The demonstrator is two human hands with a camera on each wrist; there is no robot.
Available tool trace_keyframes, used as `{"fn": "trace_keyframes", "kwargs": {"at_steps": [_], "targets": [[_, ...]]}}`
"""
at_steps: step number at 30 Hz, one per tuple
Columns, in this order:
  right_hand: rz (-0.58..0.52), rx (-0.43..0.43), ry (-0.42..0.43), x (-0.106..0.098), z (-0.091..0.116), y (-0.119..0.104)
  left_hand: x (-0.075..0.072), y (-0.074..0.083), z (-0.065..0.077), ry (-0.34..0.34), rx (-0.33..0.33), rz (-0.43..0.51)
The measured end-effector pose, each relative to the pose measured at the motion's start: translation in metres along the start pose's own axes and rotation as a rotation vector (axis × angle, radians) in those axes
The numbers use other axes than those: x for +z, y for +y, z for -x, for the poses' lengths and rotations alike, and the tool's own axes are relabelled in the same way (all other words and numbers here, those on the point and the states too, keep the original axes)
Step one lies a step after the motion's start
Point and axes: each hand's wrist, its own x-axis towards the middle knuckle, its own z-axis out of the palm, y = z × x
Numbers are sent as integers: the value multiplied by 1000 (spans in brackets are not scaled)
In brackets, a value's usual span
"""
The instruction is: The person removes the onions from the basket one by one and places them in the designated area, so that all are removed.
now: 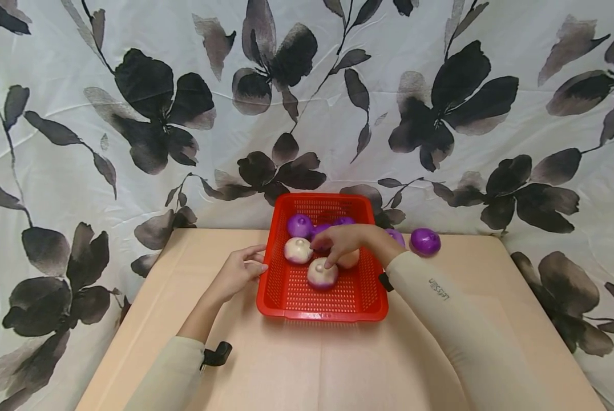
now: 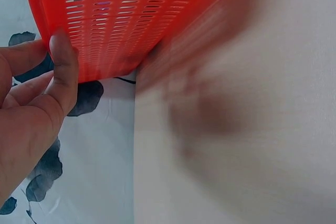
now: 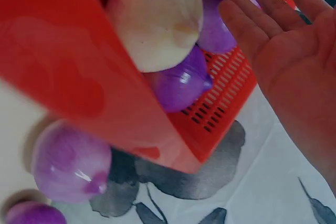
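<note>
A red plastic basket [image 1: 327,314] with perforated walls holds several purple onions [image 1: 300,226] and white-and-purple turnips [image 1: 323,274]. At its left side my left hand [image 1: 238,275] holds the rim between fingertips; the left wrist view shows those fingers [image 2: 64,72] at the rim and outer wall. My right hand [image 1: 344,240] reaches over the right wall into the basket, above the turnips. Its fingers [image 3: 252,27] look extended in the right wrist view, near a large pale turnip [image 3: 155,24]. The thumb is over the front turnip; whether it touches cannot be told.
Outside the basket, behind its right side, two more purple onions [image 1: 425,242] lie on the light wooden table [image 1: 307,371]. A white cloth with dark flowers [image 1: 358,137] hangs behind the table's back edge. Each wrist wears a black strap [image 1: 217,354].
</note>
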Motion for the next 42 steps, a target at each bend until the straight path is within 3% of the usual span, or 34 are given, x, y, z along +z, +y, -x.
{"fn": "trace_keyframes", "kwargs": {"at_steps": [5,15,21,27,31,38,42], "targets": [[-39,-40,-45,3,-8,6,1,-1,-1,-2,0,2],[9,48,-65,9,-15,-3,0,0,-1,-6,4,3],[-2,150,-66,12,-19,-4,0,-2,-1,-5,5,5],[-145,318,-37,19,-21,-7,-1,-4,-2,-6,17,-7],[-198,375,-8,24,-22,-8,-1,-3,-3,-7,22,-9],[-267,396,3,28,-23,-10,-1,-3,-3,-5,16,0],[-209,366,-8,27,-22,-10,-1,-2,-2,-8,16,6]]}}
